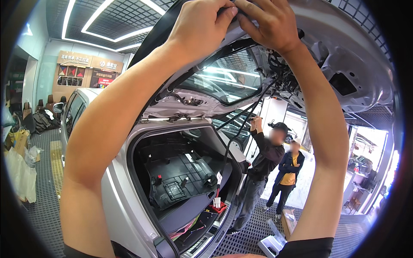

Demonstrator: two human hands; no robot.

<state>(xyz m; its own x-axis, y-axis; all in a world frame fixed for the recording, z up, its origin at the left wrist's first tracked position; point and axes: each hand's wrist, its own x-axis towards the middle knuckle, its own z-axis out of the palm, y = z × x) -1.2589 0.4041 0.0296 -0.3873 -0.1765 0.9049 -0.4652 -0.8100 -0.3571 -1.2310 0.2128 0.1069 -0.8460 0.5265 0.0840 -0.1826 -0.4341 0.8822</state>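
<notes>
Both my arms reach up to the raised tailgate (370,56) of a silver car, at the top of the view. My left hand (200,23) is closed in a pinch near the tailgate's edge; a tiny dark bit shows at its fingertips. Close beside it, my right hand (275,26) has its fingers curled toward the same spot. What they grip is too small or hidden to name. Bare metal, wiring (279,64) and the rear window (232,77) show on the tailgate's inner side. Below, a black plastic trim panel (183,172) lies in the open boot.
At right of the boot stands a person in dark clothes (264,159) with arms raised to the tailgate; another person (290,170) stands behind with arms folded. An open case (272,245) and a cardboard box (290,219) lie on the grated floor. Bags (21,172) line the left.
</notes>
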